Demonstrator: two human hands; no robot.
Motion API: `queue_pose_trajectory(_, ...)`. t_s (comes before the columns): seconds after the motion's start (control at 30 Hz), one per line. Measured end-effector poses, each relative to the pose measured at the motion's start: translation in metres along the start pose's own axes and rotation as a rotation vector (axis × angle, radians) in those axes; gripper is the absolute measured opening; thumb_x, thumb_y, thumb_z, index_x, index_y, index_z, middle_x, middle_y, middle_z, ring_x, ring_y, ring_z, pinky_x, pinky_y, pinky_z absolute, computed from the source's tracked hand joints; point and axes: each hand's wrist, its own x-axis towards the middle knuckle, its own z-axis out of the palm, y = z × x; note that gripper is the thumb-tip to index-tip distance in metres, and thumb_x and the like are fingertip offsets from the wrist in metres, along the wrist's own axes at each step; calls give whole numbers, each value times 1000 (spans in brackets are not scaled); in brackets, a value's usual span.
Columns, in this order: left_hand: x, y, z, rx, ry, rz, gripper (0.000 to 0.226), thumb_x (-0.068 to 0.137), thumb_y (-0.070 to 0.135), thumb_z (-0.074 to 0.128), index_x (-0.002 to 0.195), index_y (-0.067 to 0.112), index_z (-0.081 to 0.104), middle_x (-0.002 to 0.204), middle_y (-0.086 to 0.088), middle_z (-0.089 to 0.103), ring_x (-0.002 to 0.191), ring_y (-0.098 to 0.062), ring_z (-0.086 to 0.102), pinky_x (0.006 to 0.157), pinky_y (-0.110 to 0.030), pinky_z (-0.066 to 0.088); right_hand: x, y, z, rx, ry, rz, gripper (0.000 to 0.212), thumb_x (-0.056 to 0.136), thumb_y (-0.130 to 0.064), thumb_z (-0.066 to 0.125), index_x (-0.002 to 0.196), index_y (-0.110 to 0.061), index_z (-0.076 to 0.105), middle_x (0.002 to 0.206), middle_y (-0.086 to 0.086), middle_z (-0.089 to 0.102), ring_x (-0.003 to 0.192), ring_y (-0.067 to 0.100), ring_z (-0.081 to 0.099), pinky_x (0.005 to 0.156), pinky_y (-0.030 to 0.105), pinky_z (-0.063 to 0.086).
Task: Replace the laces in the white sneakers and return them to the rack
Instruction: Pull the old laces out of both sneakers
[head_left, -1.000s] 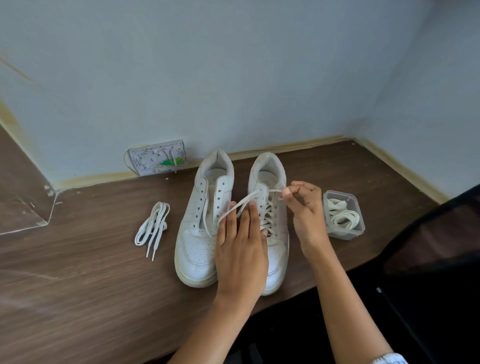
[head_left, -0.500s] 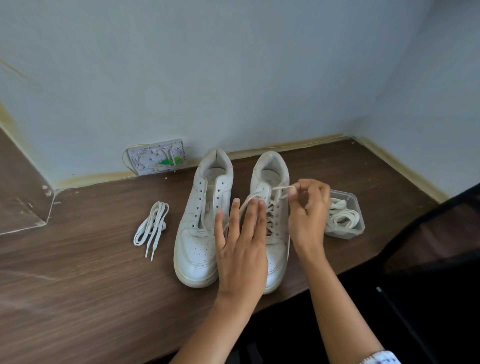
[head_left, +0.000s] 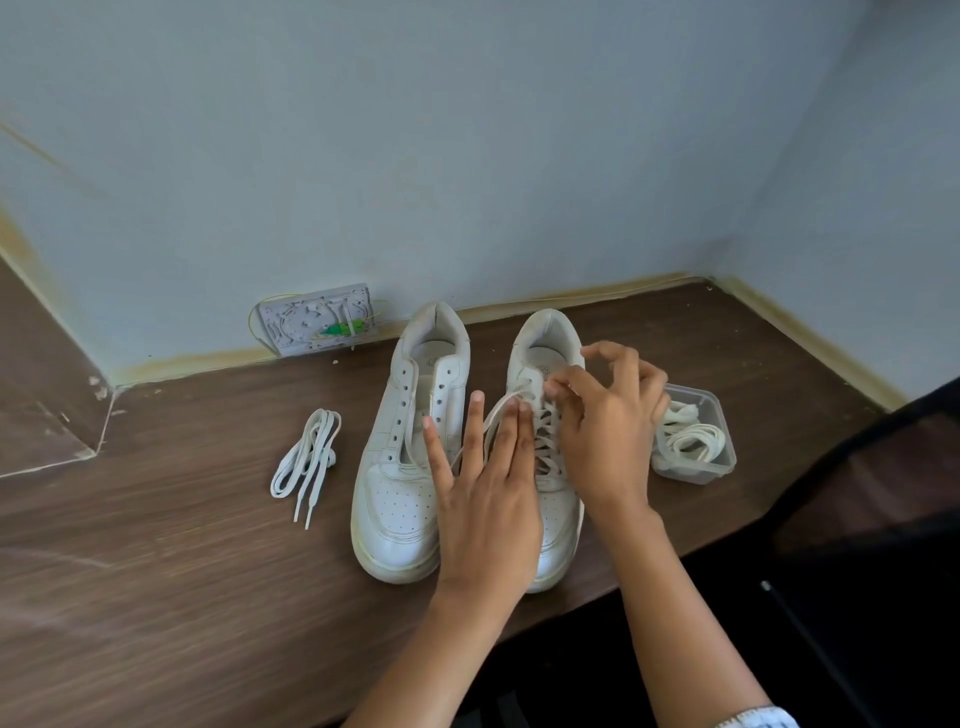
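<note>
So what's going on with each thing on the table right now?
Left sneaker: unlaced, eyelets empty.
Right sneaker: laced most of the way up.
Loose lace: bundled on the table, untouched.
Plastic tub: open, laces inside.
Left hand: flat, fingers spread over the sneakers.
Right hand: pinching the lace at the right sneaker's top eyelets.

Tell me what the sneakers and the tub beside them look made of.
Sneakers: smooth white leather or synthetic, judging by the perforated toe and soft sheen. Tub: clear, glossy plastic, probably; the coiled laces show through its wall.
</note>
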Motion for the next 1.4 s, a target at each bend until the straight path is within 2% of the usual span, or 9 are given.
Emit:
queue_pose_trajectory(0.27, 0, 1, 1, -31, 28, 18, 66, 90, 17, 58, 152, 18, 34, 156, 2, 38, 149, -35, 17, 113, -72, 5, -2, 11, 5, 338, 367, 303, 12, 98, -17, 51, 91, -11, 60, 121, -1, 36, 101, 21, 46, 87, 54, 46)
queue_pose_trajectory(0.4, 5, -4, 4, -72, 17, 1, 54, 98, 31, 38, 152, 24, 35, 155, 1, 38, 150, -35, 15, 113, -71, 7, 0, 5, -3, 295, 252, 245, 18, 100, -23, 52, 116, -17, 58, 126, 2, 42, 107, 20, 41, 93, 47, 41)
queue_pose_trajectory(0.57, 2, 2, 6, -74, 15, -6, 52, 99, 32, 37, 149, 20, 41, 154, 1, 41, 149, -31, 20, 114, -69, 6, -1, 6, -3, 45, -132, 100, 18, 96, -36, 57, 110, -32, 69, 140, 3, 41, 121, 28, 31, 97, 51, 37)
queue_pose_trajectory(0.73, 0, 6, 5, -48, 53, -35, 52, 94, 29, 48, 145, 22, 47, 161, -7, 26, 150, -36, 11, 115, -69, 2, 3, 7, -6, 155, -60, 36, 9, 90, -16, 67, 96, -20, 72, 135, 4, 44, 106, 24, 52, 86, 43, 48)
queue_pose_trajectory(0.87, -2, 6, 7, -23, 52, -50, 54, 92, 28, 49, 146, 25, 47, 161, -9, 24, 150, -38, 8, 114, -70, 0, 6, 4, -10, 516, 126, 293, 19, 95, 0, 54, 90, -17, 60, 133, 0, 36, 89, 2, 61, 82, 19, 52)
queue_pose_trajectory(1.0, -1, 6, 7, -34, 62, -59, 50, 95, 31, 42, 145, 28, 46, 160, -7, 28, 150, -39, 9, 114, -70, -1, 17, 20, -22, 749, 359, 661, 18, 99, -12, 52, 90, -26, 57, 129, -3, 36, 104, 17, 63, 84, 33, 58)
queue_pose_trajectory(1.13, -1, 7, 9, -39, 53, -64, 52, 96, 32, 39, 147, 27, 44, 161, -7, 27, 150, -38, 8, 114, -70, 2, 12, 28, -24, 530, 172, 416, 27, 96, -9, 57, 120, -22, 59, 135, 1, 33, 110, 19, 57, 95, 27, 50)
queue_pose_trajectory(1.3, 0, 8, 12, -42, 46, -61, 54, 95, 31, 39, 148, 24, 43, 163, -8, 20, 150, -38, 6, 113, -71, 7, 8, 17, -12, 160, -244, 95, 24, 96, -39, 56, 116, -35, 69, 148, 3, 35, 137, 29, 27, 108, 52, 32)
queue_pose_trajectory(1.4, -2, 7, 12, -32, 38, -54, 55, 94, 32, 38, 148, 23, 43, 163, -8, 18, 151, -38, 5, 113, -71, 10, 4, 12, -6, 140, -156, 45, 17, 92, -25, 67, 107, -26, 72, 135, 6, 51, 125, 29, 43, 97, 55, 43)
